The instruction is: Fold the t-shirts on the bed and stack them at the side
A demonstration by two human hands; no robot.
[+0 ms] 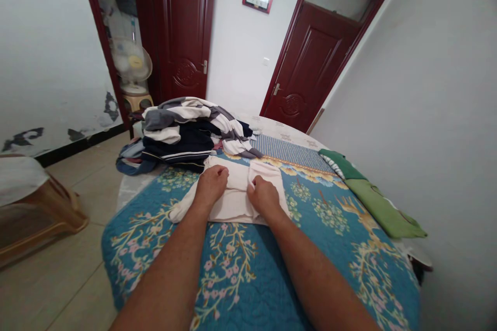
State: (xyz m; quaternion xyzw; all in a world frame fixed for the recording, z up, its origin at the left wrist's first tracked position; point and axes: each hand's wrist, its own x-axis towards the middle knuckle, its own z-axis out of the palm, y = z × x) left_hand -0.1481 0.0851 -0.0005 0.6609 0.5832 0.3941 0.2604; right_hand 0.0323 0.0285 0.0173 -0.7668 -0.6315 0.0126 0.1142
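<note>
A pale pink garment [236, 191] lies partly folded on the blue flowered quilt [248, 269] of a bed. My left hand [212, 183] rests on its left half with fingers curled, gripping the cloth near its top edge. On the right half, my right hand [264, 195] pinches a fold of the same cloth. Both forearms reach in from the bottom of the view.
A heap of dark and striped clothes [190, 132] sits just beyond the garment. Folded green cloth [376, 199] lies along the bed's right side by the wall. A wooden piece of furniture [39, 212] stands on the tiled floor at left; two dark red doors and a fan [132, 64] are behind.
</note>
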